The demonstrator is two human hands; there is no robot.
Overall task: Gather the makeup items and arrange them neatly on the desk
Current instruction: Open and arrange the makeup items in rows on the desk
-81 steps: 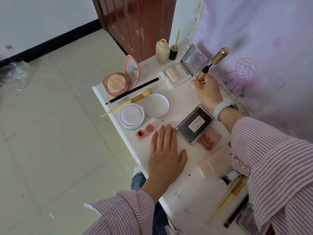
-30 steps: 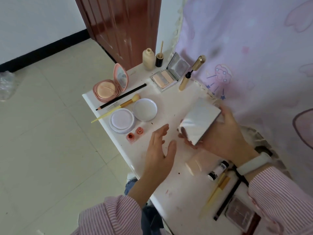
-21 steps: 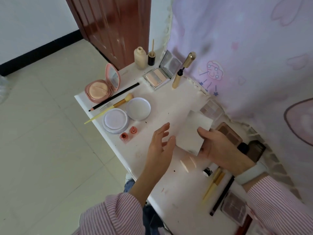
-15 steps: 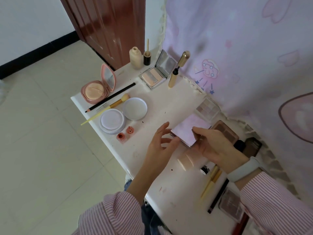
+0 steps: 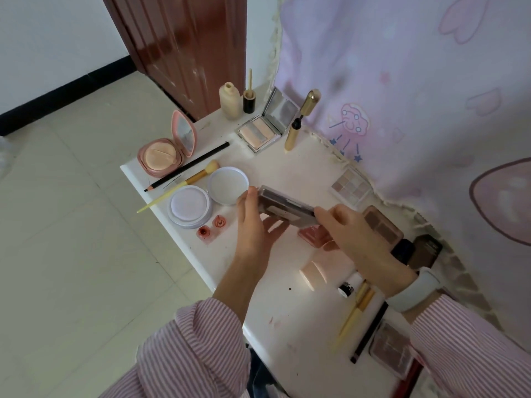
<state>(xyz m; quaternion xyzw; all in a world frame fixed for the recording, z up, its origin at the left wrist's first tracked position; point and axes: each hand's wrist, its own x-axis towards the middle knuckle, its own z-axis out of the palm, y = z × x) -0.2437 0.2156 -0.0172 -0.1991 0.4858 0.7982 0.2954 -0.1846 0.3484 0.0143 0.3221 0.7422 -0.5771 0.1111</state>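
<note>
Both hands hold a flat dark palette case [image 5: 283, 206] above the middle of the white desk [image 5: 275, 308]. My left hand [image 5: 254, 225] grips its left end and my right hand [image 5: 349, 235] its right end. Under them lies a small pink blush compact [image 5: 311, 235]. On the far side sit an open pink cushion compact [image 5: 165, 152], a black pencil [image 5: 186, 167], a yellow brush [image 5: 184, 183], a white round jar [image 5: 189, 206] with its lid [image 5: 228, 184], and an open highlighter palette [image 5: 264, 129].
A gold mascara [image 5: 300, 122], a beige bottle [image 5: 229, 101] and a small black vial [image 5: 249, 100] stand at the back. Eyeshadow palettes [image 5: 349, 185] [image 5: 382, 226] lie along the pink curtain [image 5: 416, 96]. A pink tube [image 5: 319, 268], brushes and pencils [image 5: 356, 314] lie near my right arm.
My right hand set the gold mascara down at the back, then picked up the dark palette case. It turned the case over, and my left hand rose off the desk and took its left end.
</note>
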